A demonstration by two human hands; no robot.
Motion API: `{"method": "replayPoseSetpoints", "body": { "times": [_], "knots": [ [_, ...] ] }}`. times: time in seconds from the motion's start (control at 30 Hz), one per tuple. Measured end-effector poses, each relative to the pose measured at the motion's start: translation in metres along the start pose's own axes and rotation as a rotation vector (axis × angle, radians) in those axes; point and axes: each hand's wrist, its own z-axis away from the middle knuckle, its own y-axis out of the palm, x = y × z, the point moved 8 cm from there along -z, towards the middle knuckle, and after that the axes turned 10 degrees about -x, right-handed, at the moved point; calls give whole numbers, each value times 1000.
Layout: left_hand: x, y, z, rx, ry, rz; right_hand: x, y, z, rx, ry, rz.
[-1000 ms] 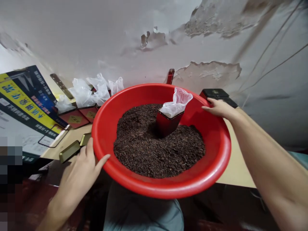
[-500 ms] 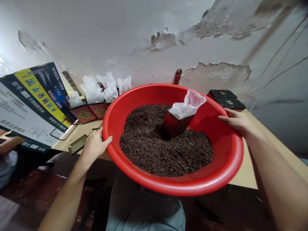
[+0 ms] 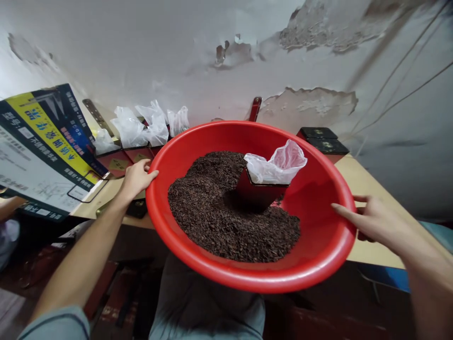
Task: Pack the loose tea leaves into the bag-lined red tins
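A large red plastic basin (image 3: 247, 282) spans the middle of the view, tilted and partly over the table's front edge. My left hand (image 3: 137, 179) is closed on its left rim, thumb on top. On the right rim, my right hand (image 3: 375, 218) grips with the thumb inside and the fingers outside. Dark loose tea leaves (image 3: 219, 226) lie inside, heaped to the left and front, with bare red plastic on the right. Standing among them is a dark red tin (image 3: 253, 191), leaning slightly, with a clear plastic bag (image 3: 276, 165) lining its open mouth.
Several red tins with plastic bags (image 3: 130, 127) stand left along the wall. A printed cardboard box (image 3: 46, 151) is at far left, near another person's arm (image 3: 10, 206). Black-lidded tins (image 3: 323, 139) sit behind right on the wooden table (image 3: 375, 189). Tin lids (image 3: 137, 208) lie beneath my left forearm.
My right hand has slid down the rim towards me, and my left hand sits higher on its side. The tea has shifted left, baring more basin floor; the tin leans differently.
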Motion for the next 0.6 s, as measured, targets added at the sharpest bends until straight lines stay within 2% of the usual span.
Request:
{"method": "replayPoseSetpoints", "body": {
  "times": [0.07,0.13,0.23,0.3,0.33,0.4,0.5,0.6],
  "knots": [
    [9,0,30,-10,-113,309,4,-3,-9,61,1,84],
    [13,3,80,-10,-196,611,19,-5,-28,21,-47,49],
    [14,16,159,-55,-269,794,42,1,-55,-58,-43,-287],
    [9,26,190,-93,-268,804,48,13,-58,-15,75,-595],
    [7,26,197,-153,-280,823,50,19,-55,24,139,-717],
    [0,27,195,-212,-311,872,49,24,-43,49,219,-833],
    [-5,23,165,-214,-346,920,34,20,-24,-64,278,-826],
    [-1,23,124,-159,-369,913,18,18,-6,-158,259,-859]
  ]
}}
